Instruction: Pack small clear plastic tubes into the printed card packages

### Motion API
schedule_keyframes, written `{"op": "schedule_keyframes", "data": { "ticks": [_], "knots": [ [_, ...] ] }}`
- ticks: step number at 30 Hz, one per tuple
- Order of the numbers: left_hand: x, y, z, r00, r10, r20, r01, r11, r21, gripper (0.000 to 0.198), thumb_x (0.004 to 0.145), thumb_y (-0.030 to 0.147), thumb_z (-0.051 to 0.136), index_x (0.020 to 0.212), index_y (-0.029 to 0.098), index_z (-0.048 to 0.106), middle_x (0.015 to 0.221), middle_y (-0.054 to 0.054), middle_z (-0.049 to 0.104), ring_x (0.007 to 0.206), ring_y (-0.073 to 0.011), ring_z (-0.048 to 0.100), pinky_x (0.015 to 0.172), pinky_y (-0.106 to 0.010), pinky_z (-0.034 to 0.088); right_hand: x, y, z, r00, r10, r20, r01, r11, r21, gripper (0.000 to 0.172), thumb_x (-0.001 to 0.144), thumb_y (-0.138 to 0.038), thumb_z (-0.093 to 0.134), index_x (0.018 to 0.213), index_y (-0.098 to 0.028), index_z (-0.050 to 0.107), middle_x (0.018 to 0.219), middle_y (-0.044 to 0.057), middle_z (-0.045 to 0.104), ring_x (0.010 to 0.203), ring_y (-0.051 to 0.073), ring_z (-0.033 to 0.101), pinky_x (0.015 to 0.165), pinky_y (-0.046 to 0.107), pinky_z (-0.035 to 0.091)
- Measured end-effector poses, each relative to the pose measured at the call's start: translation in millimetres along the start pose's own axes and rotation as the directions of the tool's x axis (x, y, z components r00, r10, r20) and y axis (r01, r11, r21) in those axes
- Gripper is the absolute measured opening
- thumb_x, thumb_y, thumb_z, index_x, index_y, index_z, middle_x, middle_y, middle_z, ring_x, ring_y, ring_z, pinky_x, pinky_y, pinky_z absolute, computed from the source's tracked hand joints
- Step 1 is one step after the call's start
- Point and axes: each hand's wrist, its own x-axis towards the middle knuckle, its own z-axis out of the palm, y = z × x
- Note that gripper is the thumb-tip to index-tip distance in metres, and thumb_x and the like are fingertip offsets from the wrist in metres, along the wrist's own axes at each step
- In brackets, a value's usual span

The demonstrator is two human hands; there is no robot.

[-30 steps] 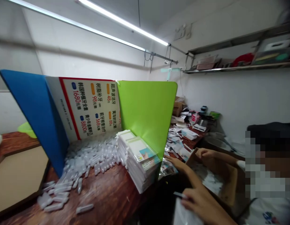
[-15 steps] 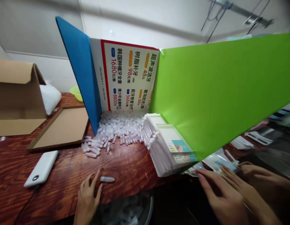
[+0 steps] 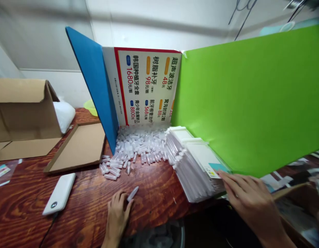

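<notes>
My left hand (image 3: 117,214) rests on the wooden table (image 3: 79,210) near its front edge, fingers pinched on one small clear plastic tube (image 3: 133,193). My right hand (image 3: 248,199) reaches flat, fingers spread, onto the near corner of a stack of clear packet bags with printed cards (image 3: 194,162). A heap of the same clear tubes (image 3: 138,148) lies against a folding screen of a blue panel (image 3: 94,86), a printed price sheet (image 3: 147,86) and a green panel (image 3: 252,100).
A white power bank (image 3: 60,193) with a cable lies at the left. A flat cardboard tray (image 3: 78,146) and an open cardboard box (image 3: 22,113) stand behind it. A bin of tubes (image 3: 159,237) sits below the table edge. Loose packets (image 3: 290,175) lie right of the green panel.
The view has swung left and down from the co-worker's side. My left hand has closed on the single tube and my right hand has moved onto the stack of bags.
</notes>
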Motion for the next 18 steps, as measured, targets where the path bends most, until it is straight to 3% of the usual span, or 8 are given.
{"op": "schedule_keyframes", "data": {
  "ticks": [4,6,8,10,12,14,16,18],
  "knots": [
    [3,0,-1.3,0.987,-0.149,-0.059,0.129,0.958,-0.255,0.055,0.08,0.068,0.064,0.106,0.02,0.069,0.117,-0.017,0.07,0.116,-0.0385,0.061,0.1,-0.06,0.046,5,-13,-12,0.952,0.145,-0.268,-0.176,0.98,-0.095,0.067,0.083,-0.006,0.074,0.146,-0.019,0.053,0.084,0.012,0.079,0.074,0.029,0.069,0.075,0.045,0.048],
    [0,3,-5.2,0.966,-0.26,0.014,0.235,0.847,-0.478,0.06,0.076,0.072,0.065,0.104,0.019,0.071,0.115,-0.017,0.071,0.117,-0.0376,0.061,0.106,-0.057,0.045,9,-44,-6,0.937,0.175,-0.303,-0.188,0.982,-0.012,0.062,0.088,-0.015,0.07,0.147,-0.02,0.051,0.082,0.013,0.079,0.067,0.027,0.068,0.07,0.044,0.049],
    [-6,7,-8.4,0.909,-0.363,0.206,0.395,0.587,-0.707,0.068,0.076,0.08,0.057,0.105,0.021,0.072,0.119,-0.016,0.072,0.118,-0.0365,0.064,0.104,-0.053,0.049,15,-95,12,0.964,0.082,-0.253,-0.043,0.987,0.156,0.045,0.1,-0.027,0.053,0.145,-0.025,0.054,0.079,0.006,0.079,0.058,0.02,0.065,0.062,0.037,0.049],
    [-11,9,-9.7,0.809,-0.438,0.392,0.536,0.277,-0.798,0.08,0.072,0.09,0.046,0.106,0.023,0.074,0.115,-0.015,0.076,0.111,-0.0367,0.069,0.093,-0.05,0.057,24,-157,40,0.953,0.06,-0.297,0.083,0.892,0.445,0.033,0.097,-0.019,0.057,0.128,-0.022,0.066,0.082,0.004,0.081,0.071,0.02,0.071,0.071,0.036,0.052],
    [-13,7,-11.8,0.73,-0.5,0.466,0.59,0.116,-0.799,0.081,0.066,0.091,0.053,0.101,0.023,0.076,0.098,-0.014,0.08,0.094,-0.0364,0.075,0.079,-0.048,0.061,30,-213,72,0.946,-0.111,-0.304,0.273,0.779,0.565,0.019,0.094,-0.016,0.064,0.11,-0.021,0.071,0.088,0.0,0.081,0.073,0.014,0.07,0.073,0.03,0.053],
    [-12,-3,-19.4,0.688,-0.559,0.463,0.619,0.119,-0.776,0.07,0.057,0.08,0.075,0.091,0.019,0.076,0.077,-0.012,0.079,0.074,-0.0342,0.075,0.069,-0.045,0.062,28,-251,101,0.931,-0.175,-0.319,0.352,0.654,0.67,0.017,0.095,-0.021,0.063,0.11,-0.023,0.07,0.098,-0.001,0.081,0.082,0.014,0.07,0.084,0.031,0.054],
    [-10,-16,-34.7,0.662,-0.618,0.424,0.634,0.159,-0.757,0.066,0.05,0.07,0.086,0.085,0.014,0.075,0.068,-0.01,0.076,0.064,-0.0317,0.073,0.065,-0.043,0.061,22,-266,126,0.976,-0.12,-0.181,0.216,0.615,0.759,0.029,0.095,-0.02,0.057,0.124,-0.02,0.065,0.111,0.005,0.078,0.099,0.019,0.069,0.093,0.035,0.053],
    [-9,-28,-54.7,0.661,-0.655,0.367,0.638,0.232,-0.734,0.066,0.049,0.068,0.087,0.083,0.012,0.076,0.069,-0.011,0.077,0.064,-0.0305,0.073,0.064,-0.04,0.06,16,-265,146,0.997,-0.063,0.036,0.012,0.636,0.772,0.048,0.092,-0.009,0.05,0.139,-0.018,0.055,0.129,0.011,0.07,0.118,0.023,0.062,0.099,0.039,0.051]
  ]
}}
